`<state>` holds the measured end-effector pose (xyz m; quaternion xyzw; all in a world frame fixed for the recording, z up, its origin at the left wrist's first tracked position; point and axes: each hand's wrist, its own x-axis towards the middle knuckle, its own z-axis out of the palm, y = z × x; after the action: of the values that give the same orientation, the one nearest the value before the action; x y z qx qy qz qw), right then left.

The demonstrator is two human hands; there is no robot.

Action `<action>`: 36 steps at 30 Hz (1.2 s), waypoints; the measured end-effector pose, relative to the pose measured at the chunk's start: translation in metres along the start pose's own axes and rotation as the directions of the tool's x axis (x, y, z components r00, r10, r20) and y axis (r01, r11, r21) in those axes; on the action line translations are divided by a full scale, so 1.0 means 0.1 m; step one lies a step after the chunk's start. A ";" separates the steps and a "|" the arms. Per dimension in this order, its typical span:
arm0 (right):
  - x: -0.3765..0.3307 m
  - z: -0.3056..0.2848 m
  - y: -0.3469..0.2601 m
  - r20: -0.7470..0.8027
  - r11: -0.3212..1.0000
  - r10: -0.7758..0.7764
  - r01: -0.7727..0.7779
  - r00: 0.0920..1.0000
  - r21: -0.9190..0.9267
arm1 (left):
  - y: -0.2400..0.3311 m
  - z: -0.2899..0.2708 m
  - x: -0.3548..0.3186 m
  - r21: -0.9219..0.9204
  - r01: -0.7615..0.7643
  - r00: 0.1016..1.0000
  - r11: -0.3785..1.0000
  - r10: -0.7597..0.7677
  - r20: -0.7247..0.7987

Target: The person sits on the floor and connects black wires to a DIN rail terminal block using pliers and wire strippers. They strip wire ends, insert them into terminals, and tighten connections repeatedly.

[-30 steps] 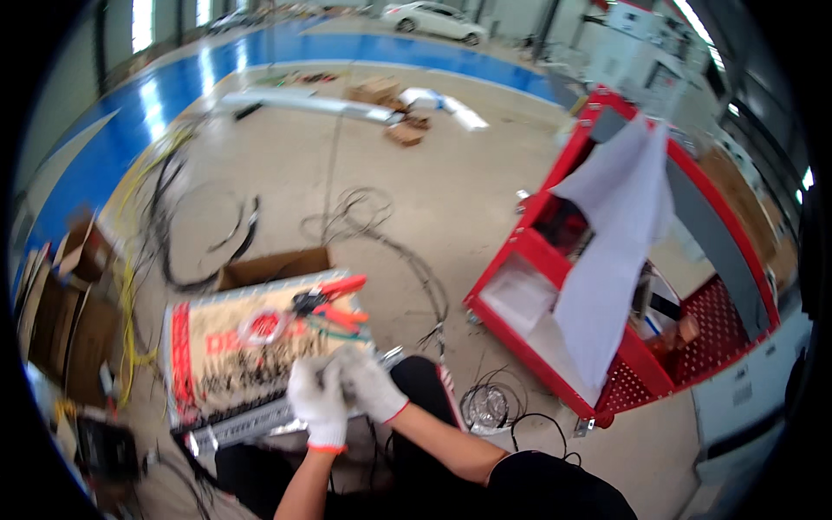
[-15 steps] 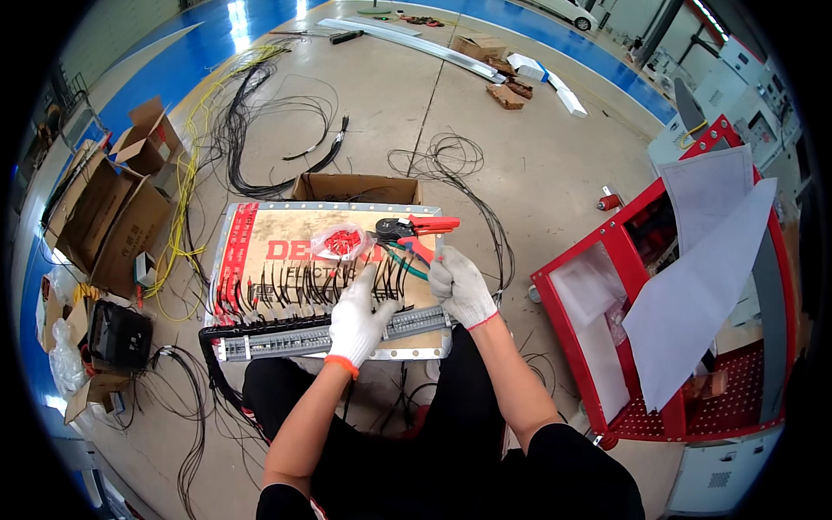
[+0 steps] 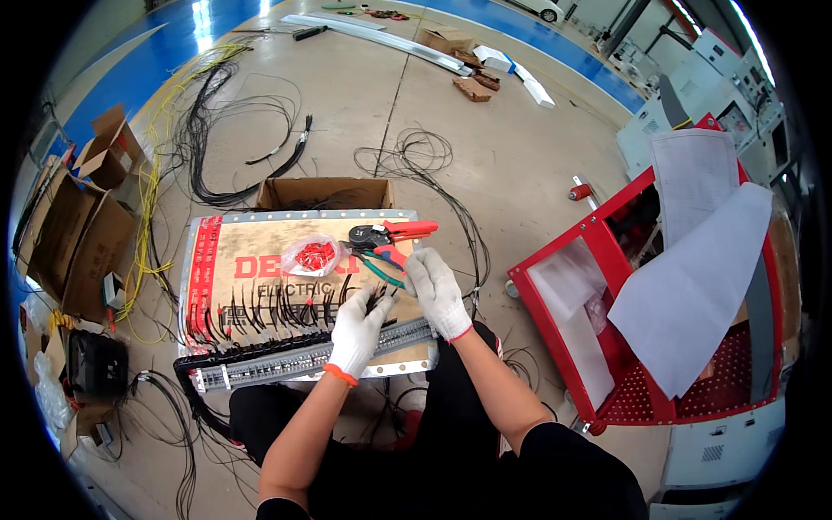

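Big workshop floor, loose cable everywhere, and a red cart draped with paper sheets way off to the right of the right grip. Whoever's sitting here is using a cardboard-topped box as a counter, white gloves on both hands.

Left grip is nearly closed, thumb and fingers around what looks like a few black wires. Right grip is curled with the fingertips bunched; can't tell from where I'm standing if anything's in it.

Relation that matters imo: those wires poke out past the left grip's thumb side, lengthwise roughly away from the person, and the right grip's fingertips sit just beside them on the right. So left is the nearer hand, basically on them, with right a small gap off.

More black wire ends fan out in a row left of the left grip, coming off a dark bundle. Grey slotted strip runs sideways under the left grip, mostly to its left, right end angled a bit farther away. Crimping tool lies just beyond both, a bag of red bits beyond and left of the left grip.
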<state>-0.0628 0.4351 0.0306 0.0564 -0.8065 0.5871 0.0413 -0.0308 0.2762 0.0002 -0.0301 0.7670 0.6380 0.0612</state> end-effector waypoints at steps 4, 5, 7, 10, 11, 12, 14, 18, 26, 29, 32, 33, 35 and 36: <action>-0.02 0.04 -0.04 0.001 0.999 -0.026 0.026 1.000 -0.035 | 0.01 0.03 -0.02 -0.126 -0.018 1.000 0.992 0.015 -0.027; -0.02 0.05 -0.04 -0.001 0.998 -0.030 0.030 1.000 -0.053 | 0.00 0.03 -0.03 -0.112 -0.010 1.000 0.994 0.008 -0.020; -0.03 0.05 0.02 -0.002 0.995 -0.057 0.057 0.998 -0.087 | 0.06 0.01 -0.04 -0.081 0.006 1.000 0.997 -0.007 -0.007; -0.04 0.05 0.04 -0.008 0.993 -0.064 0.062 0.998 -0.104 | 0.14 -0.01 -0.04 -0.022 0.034 0.999 0.999 -0.034 0.012; -0.05 0.06 0.03 -0.009 0.993 -0.060 0.059 0.998 -0.102 | 0.13 -0.02 -0.04 -0.030 0.031 0.999 0.999 -0.031 0.008; -0.04 0.07 0.02 -0.022 0.993 -0.055 0.052 0.998 -0.104 | 0.12 -0.02 -0.04 -0.039 0.028 1.000 0.999 -0.028 0.004; -0.03 0.06 -0.03 -0.054 0.993 -0.047 0.040 0.997 -0.110 | 0.11 -0.01 -0.04 -0.044 0.026 1.000 0.999 -0.025 0.004; -0.04 0.06 -0.08 -0.037 0.994 -0.062 0.058 0.997 -0.095 | 0.11 0.00 -0.04 -0.074 0.016 1.000 0.997 -0.016 0.001; -0.01 -0.01 -0.08 -0.015 0.959 -0.178 0.170 0.984 -0.227 | 0.13 -0.01 -0.05 -0.038 0.053 0.999 0.998 -0.053 0.006; -0.02 -0.02 -0.09 -0.025 0.949 -0.222 0.210 0.975 -0.234 | 0.15 0.00 -0.06 -0.062 0.070 0.998 0.996 -0.070 0.003; -0.01 -0.01 -0.07 -0.013 0.927 -0.260 0.246 0.965 -0.281 | 0.15 0.00 -0.05 -0.082 0.078 0.997 0.994 -0.077 0.009; -0.02 -0.01 -0.06 0.015 0.912 -0.278 0.268 0.961 -0.310 | 0.15 0.00 -0.05 -0.080 0.083 0.996 0.993 -0.082 0.019; -0.04 -0.02 -0.03 0.071 0.879 -0.306 0.310 0.949 -0.362 | 0.13 0.00 -0.04 -0.098 0.071 0.997 0.993 -0.068 0.037; -0.04 -0.02 -0.03 0.094 0.864 -0.306 0.318 0.947 -0.391 | 0.10 -0.01 -0.02 -0.121 0.052 0.998 0.991 -0.047 0.046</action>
<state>-0.0588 0.4362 0.0334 0.1847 -0.8901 0.3941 0.1350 -0.0303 0.2769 0.0107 -0.0389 0.7240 0.6826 0.0915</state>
